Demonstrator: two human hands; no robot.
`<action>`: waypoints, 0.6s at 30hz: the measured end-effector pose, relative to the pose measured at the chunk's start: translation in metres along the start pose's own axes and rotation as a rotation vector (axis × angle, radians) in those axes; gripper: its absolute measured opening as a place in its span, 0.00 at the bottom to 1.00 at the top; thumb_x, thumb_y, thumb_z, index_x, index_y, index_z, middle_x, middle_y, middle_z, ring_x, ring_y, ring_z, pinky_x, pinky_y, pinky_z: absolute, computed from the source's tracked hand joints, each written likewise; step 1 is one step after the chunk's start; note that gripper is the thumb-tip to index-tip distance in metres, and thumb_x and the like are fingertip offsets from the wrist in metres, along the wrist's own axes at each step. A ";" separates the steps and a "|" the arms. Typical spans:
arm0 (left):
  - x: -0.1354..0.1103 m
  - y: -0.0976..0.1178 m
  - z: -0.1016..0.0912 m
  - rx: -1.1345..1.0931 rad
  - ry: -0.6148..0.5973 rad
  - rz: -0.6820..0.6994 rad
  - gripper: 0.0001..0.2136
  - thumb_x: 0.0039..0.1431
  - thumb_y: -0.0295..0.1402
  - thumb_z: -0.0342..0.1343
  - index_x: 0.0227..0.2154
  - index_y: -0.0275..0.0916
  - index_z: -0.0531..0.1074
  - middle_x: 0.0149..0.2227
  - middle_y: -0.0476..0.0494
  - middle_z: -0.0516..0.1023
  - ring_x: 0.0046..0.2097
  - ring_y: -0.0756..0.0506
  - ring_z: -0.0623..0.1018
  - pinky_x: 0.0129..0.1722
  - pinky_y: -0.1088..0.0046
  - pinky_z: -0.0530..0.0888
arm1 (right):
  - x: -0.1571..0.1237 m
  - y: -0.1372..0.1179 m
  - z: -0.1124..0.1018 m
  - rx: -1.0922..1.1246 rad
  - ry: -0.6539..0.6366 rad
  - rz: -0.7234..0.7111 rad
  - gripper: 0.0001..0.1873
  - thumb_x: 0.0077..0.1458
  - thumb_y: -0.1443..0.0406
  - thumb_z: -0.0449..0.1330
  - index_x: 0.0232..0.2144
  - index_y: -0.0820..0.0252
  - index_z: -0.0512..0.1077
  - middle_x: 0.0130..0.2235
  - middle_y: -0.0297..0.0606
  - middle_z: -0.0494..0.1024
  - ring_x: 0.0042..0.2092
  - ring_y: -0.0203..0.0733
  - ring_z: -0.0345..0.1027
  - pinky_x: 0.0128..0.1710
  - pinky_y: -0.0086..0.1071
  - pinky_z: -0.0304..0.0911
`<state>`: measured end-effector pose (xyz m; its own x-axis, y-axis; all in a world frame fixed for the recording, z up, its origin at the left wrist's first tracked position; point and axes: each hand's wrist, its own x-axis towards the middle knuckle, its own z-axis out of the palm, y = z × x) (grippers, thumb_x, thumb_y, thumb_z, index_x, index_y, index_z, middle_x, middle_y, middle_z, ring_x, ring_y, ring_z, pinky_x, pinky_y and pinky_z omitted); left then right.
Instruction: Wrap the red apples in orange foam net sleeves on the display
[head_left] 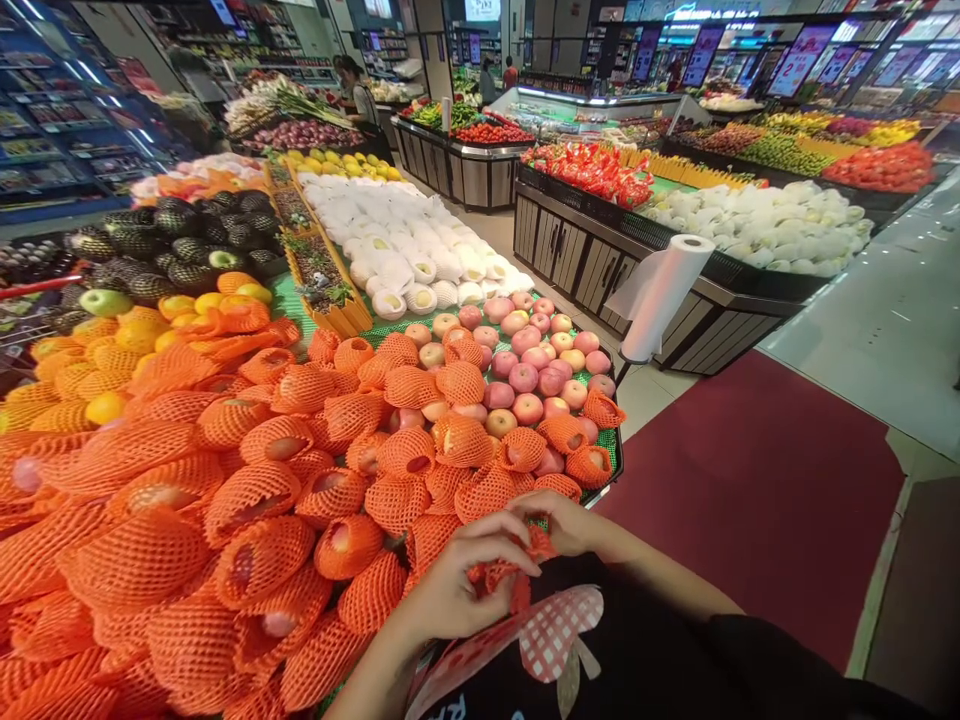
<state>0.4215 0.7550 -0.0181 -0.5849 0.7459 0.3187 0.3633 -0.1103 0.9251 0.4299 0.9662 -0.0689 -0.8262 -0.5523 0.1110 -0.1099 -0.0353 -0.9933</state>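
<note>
My left hand (471,578) is in front of my body at the lower middle, its fingers curled round a crumpled orange foam net sleeve (519,592). Close beside it, my right hand (562,522) bends its fingers over the upper part of the same sleeve. Whether a fruit is inside the sleeve is hidden by my fingers. Just beyond both hands lie fruits in orange foam nets (480,492), heaped across the left and front of the display. Bare red and yellowish apples (523,377) sit at the display's right corner.
White-netted fruit (420,240) lies behind the apples, beside a yellow-fenced planter strip (319,270). Oranges (139,330) and dark-netted fruit (187,240) are at left. A plastic bag roll (667,300) stands off the display's right corner. Another produce stand (570,240) is across the aisle.
</note>
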 end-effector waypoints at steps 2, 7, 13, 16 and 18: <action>-0.003 -0.001 -0.009 0.131 0.072 -0.024 0.21 0.54 0.15 0.53 0.41 0.45 0.82 0.42 0.46 0.77 0.43 0.47 0.80 0.42 0.73 0.78 | -0.004 0.004 -0.007 -0.015 0.100 0.063 0.13 0.47 0.61 0.72 0.32 0.58 0.73 0.35 0.33 0.76 0.37 0.39 0.69 0.42 0.34 0.65; -0.010 -0.008 -0.031 0.390 0.139 -0.063 0.17 0.61 0.19 0.54 0.42 0.45 0.84 0.45 0.42 0.79 0.35 0.49 0.80 0.26 0.79 0.71 | -0.009 0.005 -0.027 -0.104 0.272 0.118 0.16 0.43 0.68 0.69 0.38 0.59 0.77 0.39 0.36 0.79 0.41 0.41 0.72 0.46 0.36 0.67; -0.013 -0.022 -0.034 0.613 0.170 -0.156 0.18 0.63 0.25 0.55 0.53 0.44 0.80 0.49 0.39 0.83 0.37 0.46 0.83 0.30 0.74 0.79 | -0.003 0.001 -0.033 -0.043 0.495 0.029 0.13 0.50 0.57 0.73 0.34 0.56 0.77 0.42 0.39 0.81 0.43 0.44 0.74 0.45 0.38 0.69; -0.014 -0.030 -0.033 0.684 0.164 -0.189 0.24 0.62 0.23 0.53 0.61 0.43 0.74 0.50 0.38 0.84 0.44 0.42 0.85 0.41 0.66 0.83 | 0.002 0.003 -0.028 -0.063 0.600 0.089 0.13 0.53 0.56 0.70 0.38 0.55 0.77 0.43 0.39 0.82 0.41 0.43 0.75 0.43 0.38 0.71; -0.013 -0.035 -0.030 0.745 0.175 -0.214 0.29 0.61 0.21 0.51 0.66 0.42 0.67 0.51 0.37 0.83 0.48 0.41 0.84 0.46 0.63 0.82 | 0.006 0.004 -0.021 -0.137 0.734 0.076 0.12 0.57 0.58 0.67 0.43 0.55 0.77 0.44 0.40 0.82 0.42 0.44 0.75 0.43 0.39 0.72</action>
<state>0.3942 0.7294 -0.0487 -0.7797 0.5807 0.2344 0.5838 0.5385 0.6076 0.4125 0.9800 -0.0716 -0.9852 0.1504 0.0820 -0.0656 0.1109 -0.9917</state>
